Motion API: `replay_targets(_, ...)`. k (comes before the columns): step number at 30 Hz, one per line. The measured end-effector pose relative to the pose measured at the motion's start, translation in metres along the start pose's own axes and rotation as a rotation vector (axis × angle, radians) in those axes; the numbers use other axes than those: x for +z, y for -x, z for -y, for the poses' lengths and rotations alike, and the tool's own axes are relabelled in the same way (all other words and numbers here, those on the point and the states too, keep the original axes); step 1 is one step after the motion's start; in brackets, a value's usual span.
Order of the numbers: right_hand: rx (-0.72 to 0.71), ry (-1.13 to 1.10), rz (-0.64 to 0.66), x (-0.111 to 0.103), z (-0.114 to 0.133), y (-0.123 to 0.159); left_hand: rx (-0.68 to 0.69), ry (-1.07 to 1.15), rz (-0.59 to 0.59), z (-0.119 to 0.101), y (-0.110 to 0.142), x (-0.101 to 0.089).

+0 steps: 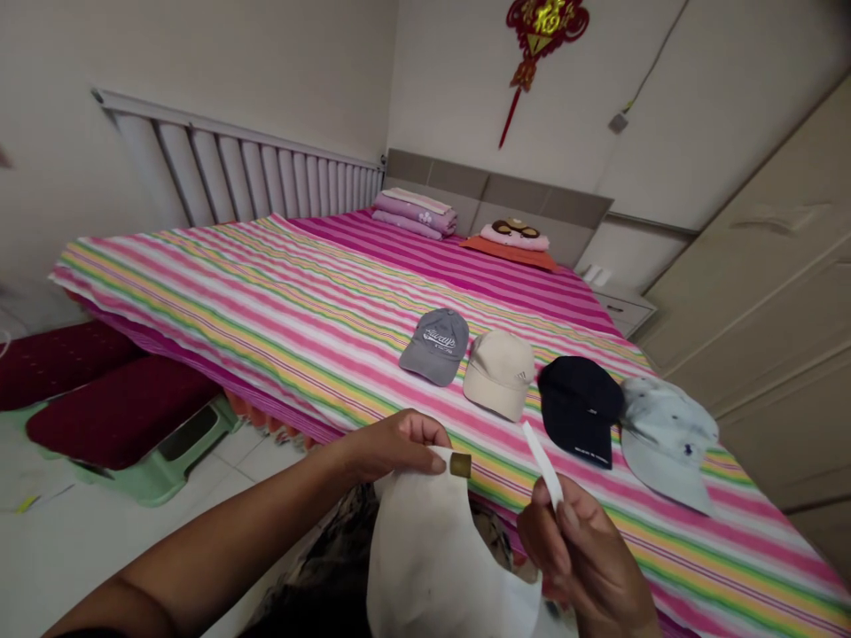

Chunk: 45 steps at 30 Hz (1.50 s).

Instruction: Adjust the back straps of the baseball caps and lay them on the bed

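A white cap (pixel 425 540) hangs below my hands with the curved opening at its back facing up. My left hand (pixel 405 447) pinches one edge of that opening, right beside a brass-coloured buckle (pixel 461 465). Between the thumb and fingers of my right hand (pixel 581 549), the cap's loose white strap (pixel 542 462) is gripped, its free end pointing up. Strap and buckle are apart. Beyond my hands, a grey cap (pixel 439 346), a beige cap (pixel 500 374), a black cap (pixel 580 408) and a pale blue cap (pixel 668 439) lie in a row.
The caps rest on a bed with a striped sheet (pixel 299 301). Folded purple bedding (pixel 416 215) and a pink folded pile (pixel 515 237) lie near the headboard (pixel 458 182). Stools with dark red tops (pixel 123 421) stand at left, a wardrobe (pixel 764 266) at right.
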State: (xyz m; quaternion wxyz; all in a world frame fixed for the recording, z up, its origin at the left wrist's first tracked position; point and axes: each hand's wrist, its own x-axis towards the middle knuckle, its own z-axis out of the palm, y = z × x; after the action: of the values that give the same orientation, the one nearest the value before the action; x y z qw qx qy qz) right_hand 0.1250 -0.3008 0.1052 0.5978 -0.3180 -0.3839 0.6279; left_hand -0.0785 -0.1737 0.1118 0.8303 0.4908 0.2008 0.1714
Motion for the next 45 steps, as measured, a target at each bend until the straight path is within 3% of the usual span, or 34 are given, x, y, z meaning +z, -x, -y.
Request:
replay_targets(9, 0.036, 0.045, -0.120, 0.025, 0.004, -0.008, 0.004, 0.006, -0.068, -0.005, -0.007, 0.003)
replay_targets(16, 0.094, 0.101, -0.251, 0.042, -0.007, -0.021, 0.046, 0.093, -0.015, -0.002, -0.018, -0.015)
replay_targets(21, 0.123, 0.154, -0.311, 0.050, -0.007, -0.027, 0.050, 0.217, 0.075, 0.003, -0.020, -0.012)
replay_targets(28, 0.120, 0.201, -0.303, 0.049, -0.006, -0.033, 0.044, 0.189, 0.148, 0.006, -0.020, -0.012)
replay_targets(45, 0.125, 0.296, -0.242, 0.047, -0.006, -0.036, 0.034, 0.107, 0.059, -0.001, -0.016, -0.005)
